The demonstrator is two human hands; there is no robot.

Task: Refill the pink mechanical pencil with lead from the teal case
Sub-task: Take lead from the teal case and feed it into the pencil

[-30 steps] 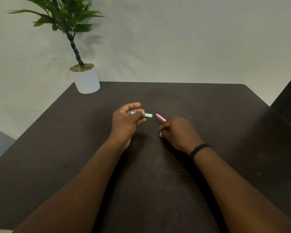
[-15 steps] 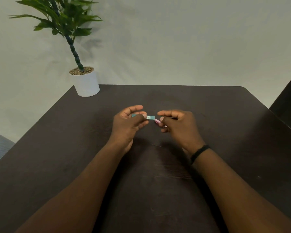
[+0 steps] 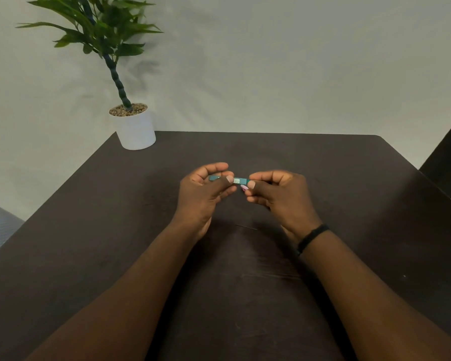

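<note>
One dark table point(image 3: 349, 204) fills the lower part of the head view, with a pale wall behind it. At the table's far left corner stands a white pot point(image 3: 137, 131) holding a green plant point(image 3: 97, 29). Two bare forearms reach in from the near edge and meet above the middle of the table.

Left hand point(image 3: 203, 194): fingers curled, thumb pressed across the top of the teal case point(image 3: 238, 181), pinching its left portion against the fingers behind it. The case lies roughly level, running left to right between the two hands, with a small pale label facing up.

Right hand point(image 3: 279, 194): fingers curled inward, thumb and forefinger closed on the right end of the case. A black band point(image 3: 313, 237) circles the right wrist.

Pink mechanical pencil point(image 3: 244, 188): only a short pink end shows, just below the case and at the right thumb tip. The rest is hidden inside the right hand, so its exact grip cannot be told.
</note>
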